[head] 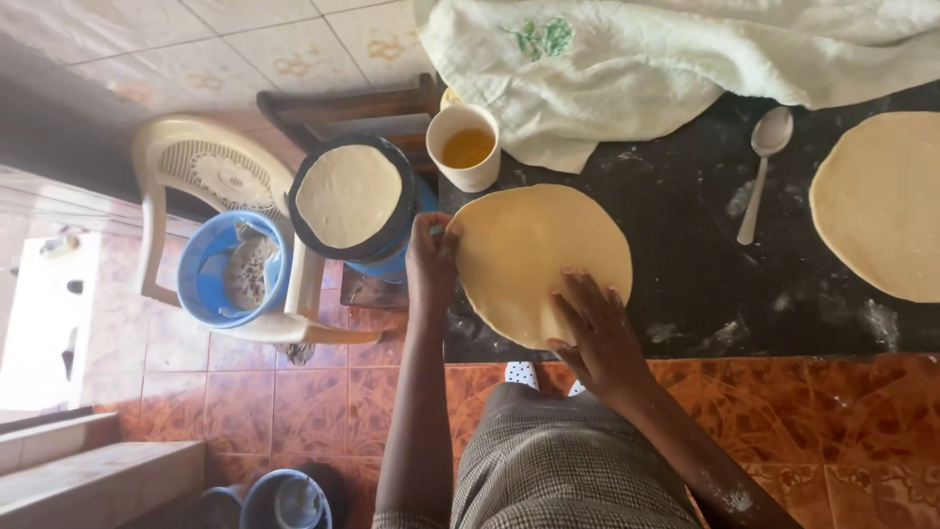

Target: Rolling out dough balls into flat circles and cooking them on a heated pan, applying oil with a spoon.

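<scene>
A thin round of raw dough [541, 253] lies at the left edge of a dark, flour-dusted counter [705, 245]. My left hand [431, 264] grips its left rim, thumb on top. My right hand [594, 328] lies flat on its lower right part, fingers spread. Left of the counter, a dark round pan [392, 230] carries another pale dough round [348, 194]. A white cup of yellow oil [466, 146] stands just above the dough I hold.
A metal spoon [762, 162] and a second rolled dough round [881, 201] lie on the counter to the right. A pale cloth [627, 59] is bunched at the back. A plastic chair [211, 176] holds a blue bowl [211, 264] with cooked flatbread. Orange tiled floor lies below.
</scene>
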